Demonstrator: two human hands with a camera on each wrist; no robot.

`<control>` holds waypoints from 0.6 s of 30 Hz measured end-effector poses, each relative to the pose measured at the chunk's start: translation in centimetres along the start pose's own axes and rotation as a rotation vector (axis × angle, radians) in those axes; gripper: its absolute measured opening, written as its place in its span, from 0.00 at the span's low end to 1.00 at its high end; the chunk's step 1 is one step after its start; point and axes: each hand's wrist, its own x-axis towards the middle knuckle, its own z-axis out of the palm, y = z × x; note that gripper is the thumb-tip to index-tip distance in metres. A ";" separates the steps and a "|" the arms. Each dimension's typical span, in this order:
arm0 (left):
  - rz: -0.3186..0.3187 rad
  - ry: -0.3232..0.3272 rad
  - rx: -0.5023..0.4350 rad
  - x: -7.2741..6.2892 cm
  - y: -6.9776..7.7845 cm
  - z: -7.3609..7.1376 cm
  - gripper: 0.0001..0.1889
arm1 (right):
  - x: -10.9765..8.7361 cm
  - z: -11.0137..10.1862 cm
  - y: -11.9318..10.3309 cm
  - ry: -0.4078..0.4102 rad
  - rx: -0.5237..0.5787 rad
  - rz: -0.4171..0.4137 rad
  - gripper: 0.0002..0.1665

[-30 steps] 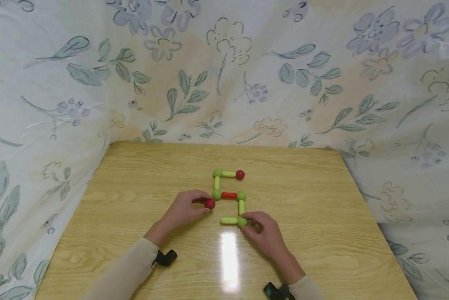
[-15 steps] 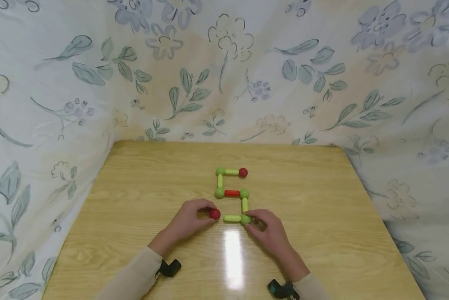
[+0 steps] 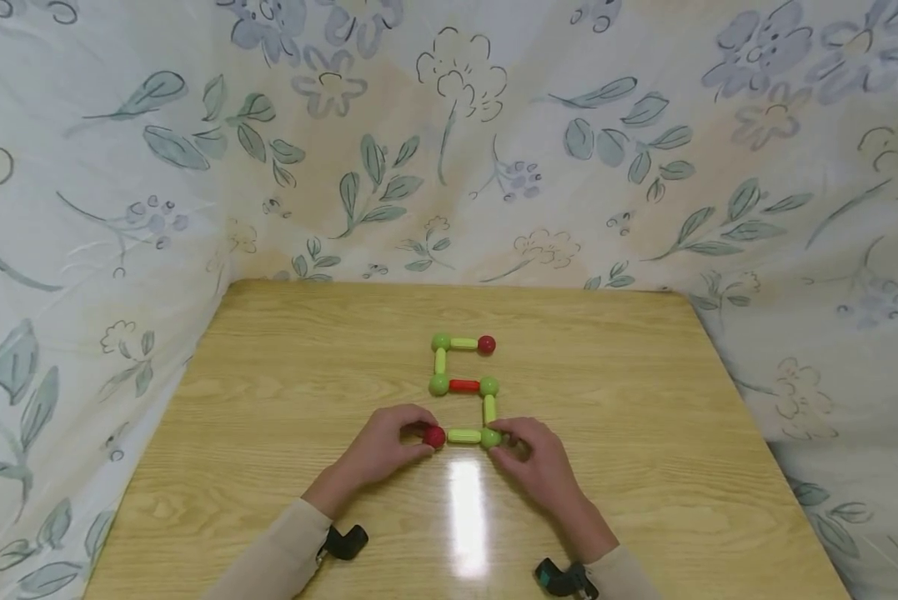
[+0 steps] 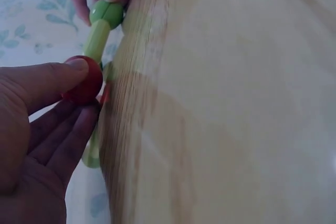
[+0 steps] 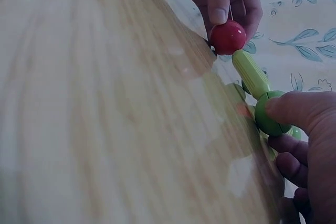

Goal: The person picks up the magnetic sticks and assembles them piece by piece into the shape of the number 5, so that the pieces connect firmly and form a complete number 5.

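Observation:
My left hand [image 3: 384, 446] pinches a red ball [image 3: 434, 437] between thumb and fingers, right at the free end of a yellow-green rod [image 3: 464, 436]. Whether ball and rod touch, I cannot tell. At the rod's other end, the thumb and fingers of my right hand [image 3: 539, 462] grip a green ball [image 5: 270, 113]. From that ball another yellow-green rod [image 3: 489, 409] runs away to a second green ball [image 3: 489, 386]. A red rod [image 3: 464, 386] joins this one to a green ball [image 3: 438, 384] on the left.
Farther back, the chain goes on through a yellow-green rod [image 3: 440, 362], a green ball [image 3: 441, 342] and a rod [image 3: 464, 343] ending in a red ball [image 3: 487, 344]. All lies on a wooden table [image 3: 283, 350] before a floral cloth [image 3: 388, 150].
My left hand has brought its red ball toward the near side and right, from beside the middle green ball to the near rod's end. The right hand keeps its grip on the green ball.

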 end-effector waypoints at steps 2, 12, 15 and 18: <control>-0.002 0.000 0.005 0.0 0.0 0.1 0.16 | -0.1 0.0 0.0 0.002 -0.003 0.000 0.25; -0.005 -0.014 0.002 0.0 0.1 0.1 0.16 | -0.1 0.2 0.2 -0.003 -0.015 -0.002 0.25; -0.003 -0.010 -0.010 0.1 0.1 0.2 0.16 | -0.1 0.1 0.1 -0.015 -0.009 -0.001 0.24; 0.000 -0.005 -0.012 0.1 0.2 0.2 0.16 | 0.0 0.0 0.1 -0.020 -0.011 -0.001 0.23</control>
